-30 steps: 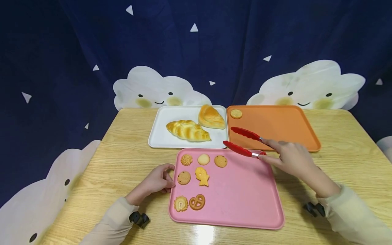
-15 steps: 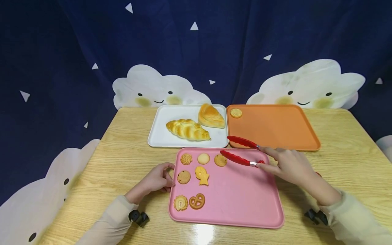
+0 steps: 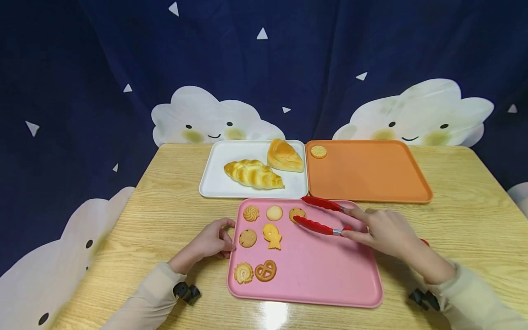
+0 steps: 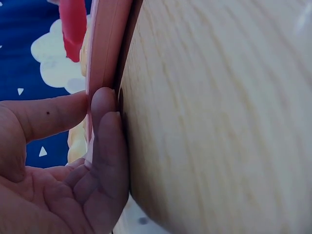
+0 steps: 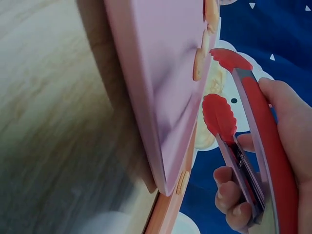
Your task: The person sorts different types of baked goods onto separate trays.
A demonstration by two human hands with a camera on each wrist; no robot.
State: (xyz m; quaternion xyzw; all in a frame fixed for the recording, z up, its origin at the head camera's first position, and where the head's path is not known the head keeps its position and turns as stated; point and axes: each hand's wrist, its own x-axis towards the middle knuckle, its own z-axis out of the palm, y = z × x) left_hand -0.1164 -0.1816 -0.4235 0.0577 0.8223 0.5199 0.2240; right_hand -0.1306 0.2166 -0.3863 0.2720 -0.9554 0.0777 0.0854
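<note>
My left hand [image 3: 213, 240] pinches the left edge of the pink tray [image 3: 330, 284]; in the left wrist view, the thumb lies against the rim [image 4: 100, 53] and the fingers press on its outer side. My right hand [image 3: 385, 231] holds red-tipped tongs [image 3: 315, 225] over the tray's far side. Their two tips are spread apart, either side of a round chocolate chip cookie [image 3: 297, 213], the nearer one overlapping it in view. Whether they touch it I cannot tell. In the right wrist view, the tongs' red handle [image 5: 280, 161] lies between thumb and fingers.
More cookies sit on the pink tray's left part, among them a fish-shaped cookie [image 3: 272, 236] and a pretzel [image 3: 266, 271]. Behind stand a white tray [image 3: 212, 185] with a braided bread [image 3: 253, 174] and another bread [image 3: 284, 156], and an orange tray [image 3: 371, 169] with one round biscuit [image 3: 318, 151].
My right hand has brought the tongs toward me and slightly left, from the orange tray's near edge down to the chocolate chip cookie. The left hand stays on the tray edge.
</note>
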